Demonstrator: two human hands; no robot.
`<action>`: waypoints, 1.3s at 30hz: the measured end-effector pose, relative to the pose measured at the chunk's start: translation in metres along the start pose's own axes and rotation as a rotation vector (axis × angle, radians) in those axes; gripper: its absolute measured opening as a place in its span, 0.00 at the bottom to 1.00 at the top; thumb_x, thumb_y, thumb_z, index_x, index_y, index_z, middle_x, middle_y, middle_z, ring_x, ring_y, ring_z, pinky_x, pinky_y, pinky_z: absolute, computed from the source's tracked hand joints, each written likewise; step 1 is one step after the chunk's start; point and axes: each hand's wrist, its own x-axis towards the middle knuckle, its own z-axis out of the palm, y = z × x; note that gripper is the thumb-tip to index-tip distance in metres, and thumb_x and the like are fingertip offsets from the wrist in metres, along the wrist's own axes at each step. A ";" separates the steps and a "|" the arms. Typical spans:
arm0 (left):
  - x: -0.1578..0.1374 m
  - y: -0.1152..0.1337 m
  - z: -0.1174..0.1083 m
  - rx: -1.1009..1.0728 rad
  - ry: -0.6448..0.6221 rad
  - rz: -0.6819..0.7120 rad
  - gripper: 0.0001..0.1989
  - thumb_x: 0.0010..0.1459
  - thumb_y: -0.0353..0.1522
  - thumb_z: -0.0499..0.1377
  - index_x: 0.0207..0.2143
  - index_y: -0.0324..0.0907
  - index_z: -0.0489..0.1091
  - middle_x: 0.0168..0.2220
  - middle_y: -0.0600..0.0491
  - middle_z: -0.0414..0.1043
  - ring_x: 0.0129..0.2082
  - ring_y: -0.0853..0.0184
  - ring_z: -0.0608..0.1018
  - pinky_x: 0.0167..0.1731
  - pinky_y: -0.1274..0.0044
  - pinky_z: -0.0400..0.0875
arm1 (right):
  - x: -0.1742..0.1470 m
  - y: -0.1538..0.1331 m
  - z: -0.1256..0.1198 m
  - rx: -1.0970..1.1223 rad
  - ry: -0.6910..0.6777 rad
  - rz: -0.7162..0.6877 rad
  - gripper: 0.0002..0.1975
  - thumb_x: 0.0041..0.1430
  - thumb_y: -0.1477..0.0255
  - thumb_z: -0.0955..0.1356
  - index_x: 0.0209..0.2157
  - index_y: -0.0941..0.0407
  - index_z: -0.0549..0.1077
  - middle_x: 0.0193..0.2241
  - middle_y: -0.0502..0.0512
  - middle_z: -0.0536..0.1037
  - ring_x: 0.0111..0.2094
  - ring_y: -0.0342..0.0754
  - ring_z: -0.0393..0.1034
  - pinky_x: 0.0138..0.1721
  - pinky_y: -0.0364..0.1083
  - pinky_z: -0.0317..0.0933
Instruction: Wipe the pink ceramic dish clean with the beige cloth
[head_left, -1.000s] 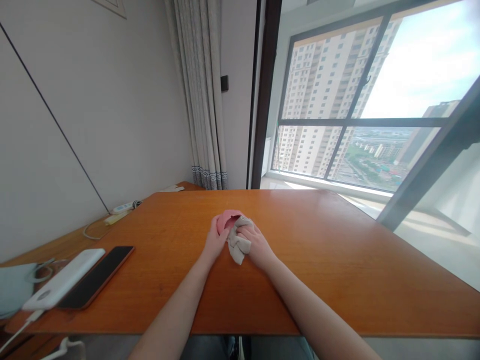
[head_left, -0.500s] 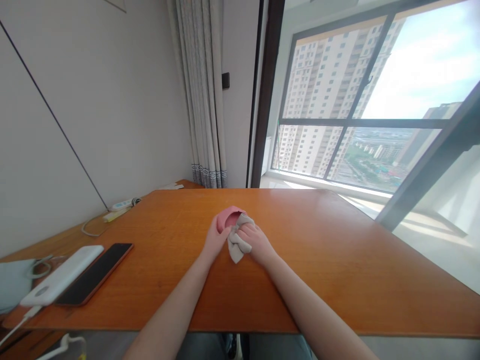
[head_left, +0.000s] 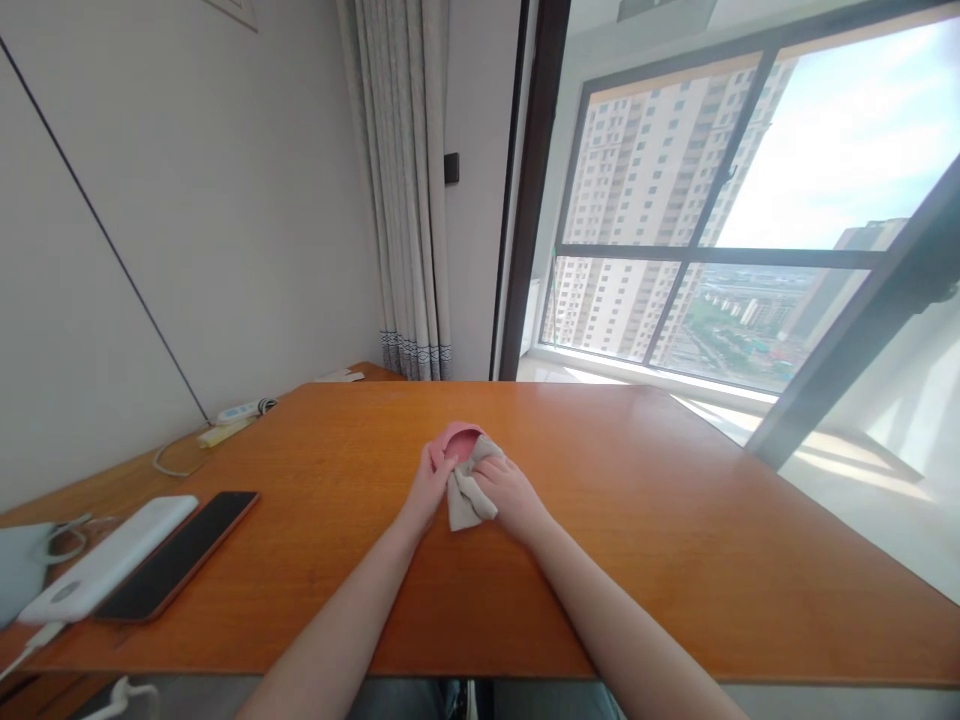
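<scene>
Crumpled cloth [head_left: 468,504] has fanned; right fingers [head_left: 489,472] pinch it, left fingers [head_left: 443,468] clasp a curved pink bowl [head_left: 453,437].

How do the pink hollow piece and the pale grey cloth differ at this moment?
The pink hollow piece has a rounded, open form; the pale grey cloth is bunched in folds, one end hanging loose.
The left hand holds the pink hollow piece; the right hand grips the pale grey cloth.
Shared: both are in hand above the table.
</scene>
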 end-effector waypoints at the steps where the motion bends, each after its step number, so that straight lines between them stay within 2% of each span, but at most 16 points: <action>1: 0.004 0.002 -0.008 0.051 -0.069 -0.005 0.16 0.51 0.37 0.58 0.42 0.42 0.64 0.39 0.52 0.70 0.39 0.66 0.74 0.39 0.73 0.69 | 0.000 0.002 -0.001 -0.008 -0.026 -0.042 0.08 0.61 0.73 0.62 0.29 0.55 0.69 0.28 0.50 0.70 0.34 0.45 0.62 0.46 0.49 0.58; 3: 0.008 0.007 -0.017 0.112 -0.196 -0.044 0.17 0.50 0.38 0.60 0.42 0.41 0.65 0.35 0.53 0.71 0.35 0.65 0.74 0.36 0.73 0.70 | -0.001 0.004 -0.003 -0.022 -0.046 -0.096 0.09 0.62 0.73 0.61 0.28 0.54 0.69 0.27 0.50 0.69 0.34 0.45 0.62 0.50 0.51 0.55; 5: 0.005 0.010 -0.016 0.074 -0.233 -0.058 0.22 0.49 0.39 0.60 0.46 0.41 0.64 0.36 0.51 0.72 0.37 0.64 0.75 0.37 0.72 0.70 | -0.003 0.005 -0.002 -0.032 -0.030 -0.080 0.10 0.62 0.72 0.61 0.27 0.54 0.69 0.26 0.50 0.69 0.34 0.45 0.62 0.50 0.51 0.55; 9: -0.011 0.003 0.012 -0.169 -0.138 0.002 0.29 0.51 0.40 0.60 0.53 0.44 0.56 0.48 0.47 0.68 0.47 0.62 0.72 0.45 0.72 0.67 | -0.003 0.004 0.001 -0.060 0.084 0.068 0.10 0.62 0.73 0.61 0.27 0.55 0.69 0.25 0.51 0.69 0.32 0.45 0.62 0.41 0.48 0.59; 12: -0.016 -0.006 0.026 -0.192 -0.024 -0.011 0.25 0.53 0.40 0.58 0.51 0.44 0.56 0.49 0.47 0.66 0.48 0.62 0.71 0.47 0.71 0.67 | -0.003 0.002 0.002 -0.055 0.142 0.088 0.11 0.62 0.74 0.61 0.27 0.55 0.70 0.25 0.52 0.69 0.31 0.45 0.61 0.38 0.48 0.60; 15: -0.009 -0.007 0.018 -0.063 0.038 0.062 0.20 0.55 0.41 0.55 0.48 0.44 0.59 0.48 0.49 0.67 0.47 0.63 0.71 0.46 0.72 0.67 | -0.002 0.000 -0.001 -0.002 0.125 0.063 0.10 0.62 0.74 0.61 0.28 0.55 0.70 0.25 0.51 0.68 0.31 0.45 0.61 0.41 0.49 0.60; 18: 0.002 0.001 -0.002 0.126 -0.025 0.159 0.18 0.54 0.40 0.54 0.45 0.42 0.62 0.44 0.50 0.68 0.41 0.63 0.73 0.41 0.72 0.69 | -0.001 -0.003 -0.005 0.023 0.051 -0.009 0.09 0.62 0.74 0.61 0.30 0.54 0.69 0.27 0.51 0.69 0.34 0.45 0.62 0.48 0.51 0.58; 21: 0.007 0.006 -0.014 0.229 -0.069 0.178 0.18 0.54 0.41 0.54 0.45 0.42 0.63 0.42 0.49 0.69 0.37 0.63 0.74 0.38 0.71 0.69 | -0.001 -0.007 -0.003 -0.008 0.001 -0.018 0.08 0.62 0.74 0.61 0.30 0.54 0.69 0.28 0.51 0.70 0.35 0.46 0.62 0.50 0.52 0.56; 23: 0.005 0.004 -0.011 0.224 -0.021 0.204 0.22 0.54 0.41 0.55 0.49 0.43 0.61 0.48 0.48 0.66 0.44 0.62 0.72 0.45 0.70 0.67 | -0.001 -0.009 0.001 -0.043 0.010 0.028 0.08 0.62 0.74 0.61 0.29 0.54 0.69 0.28 0.51 0.70 0.35 0.46 0.62 0.47 0.51 0.58; 26: -0.002 -0.005 0.002 0.165 0.037 0.216 0.30 0.51 0.39 0.59 0.55 0.43 0.54 0.58 0.46 0.58 0.56 0.60 0.64 0.55 0.68 0.57 | -0.004 -0.010 0.005 -0.074 0.025 0.087 0.05 0.60 0.74 0.63 0.31 0.55 0.70 0.28 0.53 0.70 0.34 0.48 0.63 0.40 0.50 0.59; 29: -0.005 -0.007 0.010 0.148 0.063 0.193 0.30 0.51 0.37 0.58 0.56 0.43 0.54 0.59 0.45 0.56 0.59 0.60 0.60 0.58 0.67 0.53 | -0.005 -0.009 0.005 -0.049 0.031 0.100 0.04 0.59 0.74 0.64 0.33 0.56 0.71 0.28 0.53 0.71 0.34 0.48 0.63 0.35 0.48 0.59; 31: -0.002 -0.002 0.005 0.176 0.077 0.222 0.27 0.52 0.35 0.57 0.55 0.42 0.57 0.58 0.46 0.58 0.59 0.60 0.61 0.59 0.67 0.52 | -0.003 -0.007 0.002 -0.026 0.033 0.079 0.04 0.59 0.74 0.63 0.33 0.55 0.71 0.29 0.53 0.72 0.34 0.47 0.63 0.36 0.48 0.59; 33: 0.002 0.005 -0.005 0.208 0.040 0.259 0.26 0.51 0.34 0.58 0.53 0.42 0.60 0.57 0.46 0.61 0.59 0.59 0.62 0.59 0.67 0.52 | -0.001 -0.005 -0.001 -0.002 0.011 0.025 0.05 0.60 0.74 0.63 0.32 0.55 0.70 0.29 0.52 0.72 0.35 0.47 0.64 0.41 0.49 0.60; 36: 0.008 0.014 -0.021 0.239 -0.089 0.239 0.25 0.49 0.34 0.60 0.51 0.42 0.65 0.55 0.46 0.64 0.57 0.57 0.65 0.58 0.65 0.55 | 0.000 -0.004 -0.003 0.005 -0.044 -0.061 0.07 0.61 0.74 0.62 0.30 0.53 0.70 0.28 0.50 0.71 0.35 0.45 0.64 0.49 0.51 0.57; 39: 0.006 0.014 -0.023 0.267 -0.153 0.244 0.27 0.48 0.37 0.61 0.52 0.42 0.64 0.56 0.46 0.63 0.57 0.58 0.65 0.57 0.66 0.56 | -0.001 -0.006 0.000 -0.044 -0.034 -0.056 0.07 0.60 0.74 0.63 0.29 0.52 0.71 0.26 0.50 0.70 0.33 0.46 0.64 0.52 0.53 0.55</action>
